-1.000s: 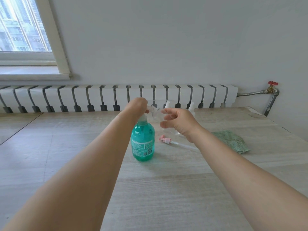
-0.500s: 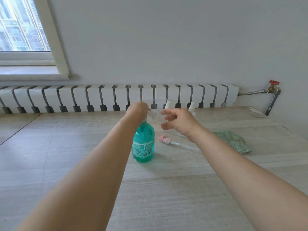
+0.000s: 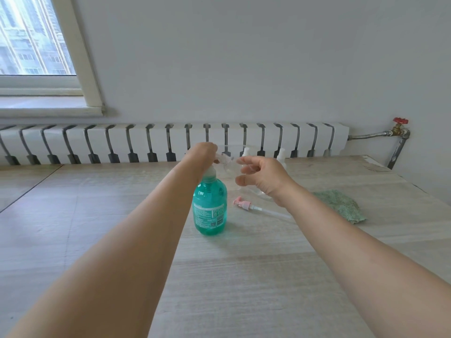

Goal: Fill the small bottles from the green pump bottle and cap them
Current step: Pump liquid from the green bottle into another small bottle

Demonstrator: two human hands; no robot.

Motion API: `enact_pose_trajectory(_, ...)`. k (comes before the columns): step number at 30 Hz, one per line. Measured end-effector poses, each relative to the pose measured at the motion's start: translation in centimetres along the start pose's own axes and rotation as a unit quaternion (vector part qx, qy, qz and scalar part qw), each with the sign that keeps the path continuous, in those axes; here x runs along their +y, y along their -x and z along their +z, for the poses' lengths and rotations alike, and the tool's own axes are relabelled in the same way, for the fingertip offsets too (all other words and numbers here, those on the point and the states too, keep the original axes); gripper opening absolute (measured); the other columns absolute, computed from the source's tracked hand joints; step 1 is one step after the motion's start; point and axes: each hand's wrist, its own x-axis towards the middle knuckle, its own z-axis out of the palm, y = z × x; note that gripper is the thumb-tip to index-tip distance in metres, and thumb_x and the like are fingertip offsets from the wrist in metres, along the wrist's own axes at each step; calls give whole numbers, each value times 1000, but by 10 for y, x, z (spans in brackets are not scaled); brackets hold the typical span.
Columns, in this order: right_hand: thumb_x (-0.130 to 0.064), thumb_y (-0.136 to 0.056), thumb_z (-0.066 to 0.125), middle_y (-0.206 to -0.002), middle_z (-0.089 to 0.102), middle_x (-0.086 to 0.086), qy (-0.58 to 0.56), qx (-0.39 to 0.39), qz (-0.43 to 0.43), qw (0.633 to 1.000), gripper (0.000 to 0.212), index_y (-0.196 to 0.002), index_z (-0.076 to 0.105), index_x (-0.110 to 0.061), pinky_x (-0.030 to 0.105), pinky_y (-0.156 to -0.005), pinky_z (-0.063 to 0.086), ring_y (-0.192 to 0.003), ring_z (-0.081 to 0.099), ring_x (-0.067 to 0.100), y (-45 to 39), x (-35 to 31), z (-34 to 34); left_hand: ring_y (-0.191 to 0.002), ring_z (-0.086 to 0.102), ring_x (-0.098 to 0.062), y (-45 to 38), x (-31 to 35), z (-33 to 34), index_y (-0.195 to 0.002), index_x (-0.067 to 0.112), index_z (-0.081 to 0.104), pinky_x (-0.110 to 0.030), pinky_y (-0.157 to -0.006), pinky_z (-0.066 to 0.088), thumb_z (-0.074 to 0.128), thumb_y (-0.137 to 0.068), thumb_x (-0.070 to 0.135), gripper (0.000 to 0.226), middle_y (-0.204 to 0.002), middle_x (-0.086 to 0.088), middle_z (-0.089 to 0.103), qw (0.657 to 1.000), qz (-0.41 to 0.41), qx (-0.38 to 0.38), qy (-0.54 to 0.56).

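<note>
Head view: the green pump bottle stands upright on the worktop, directly beneath the left hand. That hand sits on the pump head, fingers curled over it; the nozzle projects toward the right hand. The right hand is just beside the nozzle, thumb and fingers curved around a clear small bottle whose outline is faint; actual contact cannot be confirmed. Two white-capped small bottles stand beyond the right hand, near the radiator. A pink pump cap with its tube lies on the worktop below the right hand. A green cloth lies outboard of the right wrist.
</note>
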Motion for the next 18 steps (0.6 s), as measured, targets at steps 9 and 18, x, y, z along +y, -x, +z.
enact_pose_trajectory(9,-5,-74,76,-110,57,1,2,1,-5,1000,57,-127,57,-18,35,-98,44,-110,54,18,0,-4,1,-83,45,-19,-3,-3,0,-74,11,45,-29,-56,35,34,-97,21,27,-90,-7,52,998,-31,9,-59)
enact_pose_trajectory(18,0,-72,76,-120,59,3,-18,-18,-1,1000,58,-124,59,-17,34,-101,43,-116,54,16,-7,9,0,-68,48,-9,-12,-14,8,-63,20,42,-18,-59,38,35,-97,17,35,-69,8,46,1000,13,9,-17)
